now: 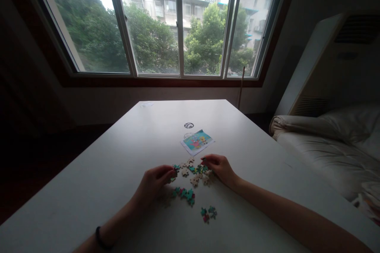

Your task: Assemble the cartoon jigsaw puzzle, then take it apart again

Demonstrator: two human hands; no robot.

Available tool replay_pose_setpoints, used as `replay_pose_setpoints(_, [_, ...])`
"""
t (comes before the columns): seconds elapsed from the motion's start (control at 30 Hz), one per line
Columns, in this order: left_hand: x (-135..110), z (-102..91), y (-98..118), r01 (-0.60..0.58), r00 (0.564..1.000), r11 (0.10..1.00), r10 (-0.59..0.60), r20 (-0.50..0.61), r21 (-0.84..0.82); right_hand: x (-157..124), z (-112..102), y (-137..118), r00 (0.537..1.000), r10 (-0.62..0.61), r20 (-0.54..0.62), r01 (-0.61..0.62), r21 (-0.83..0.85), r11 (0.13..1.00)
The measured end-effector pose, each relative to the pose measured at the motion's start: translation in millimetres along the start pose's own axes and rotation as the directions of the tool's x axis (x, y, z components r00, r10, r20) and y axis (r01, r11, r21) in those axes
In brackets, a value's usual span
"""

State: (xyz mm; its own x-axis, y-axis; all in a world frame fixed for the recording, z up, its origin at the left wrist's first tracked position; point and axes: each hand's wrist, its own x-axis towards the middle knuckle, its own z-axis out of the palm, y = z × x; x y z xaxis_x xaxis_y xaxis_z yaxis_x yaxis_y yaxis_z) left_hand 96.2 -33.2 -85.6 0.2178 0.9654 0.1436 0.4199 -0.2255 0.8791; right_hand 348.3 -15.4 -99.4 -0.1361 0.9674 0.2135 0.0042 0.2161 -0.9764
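Jigsaw puzzle pieces (194, 181) lie in a loose pile on the white table, some plain side up, some with teal and yellow print. At the pile's left edge is my left hand (160, 176), thumb and fingers pinched at a teal puzzle piece. My right hand (218, 166) reaches over the right side, its fingertips closed on a small dark green puzzle piece. Nearer to me lies a cluster of teal and red pieces (186, 195), and a smaller group (208, 213) sits to its right. Beyond the pile rests a colourful picture card (197, 142).
The white table (118, 146) stretches toward a wide window (178, 27). A round dark-and-white mark (189, 125) shows past the card. At the right are a pale leather sofa (311, 150) and a tall floor-standing unit with vents (329, 59). A thin stick (241, 87) leans under the window.
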Motion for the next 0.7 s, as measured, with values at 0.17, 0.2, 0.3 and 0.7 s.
replay_pose_setpoints(0.17, [5.9,-15.8,10.1,-0.179,0.982,0.963,0.162,0.100,0.200,-4.2,1.8,-6.2,1.000,-0.015,0.015,0.016,-0.056,0.998])
replay_pose_setpoints(0.2, [8.1,-21.2,11.8,-0.223,0.971,0.949,0.195,0.139,0.225,-5.5,1.8,-8.9,0.999,-0.032,0.020,0.033,-0.087,0.996])
replay_pose_setpoints(0.3, [11.3,-38.4,11.9,-0.304,0.937,0.888,0.213,0.276,0.345,-9.9,1.1,-17.5,0.993,-0.100,0.060,0.111,-0.213,0.971])
replay_pose_setpoints(0.7, [5.4,-47.8,-16.4,-0.410,0.824,0.763,0.074,0.562,0.499,-17.0,3.3,-35.7,0.641,-0.243,0.728,0.647,-0.342,0.682])
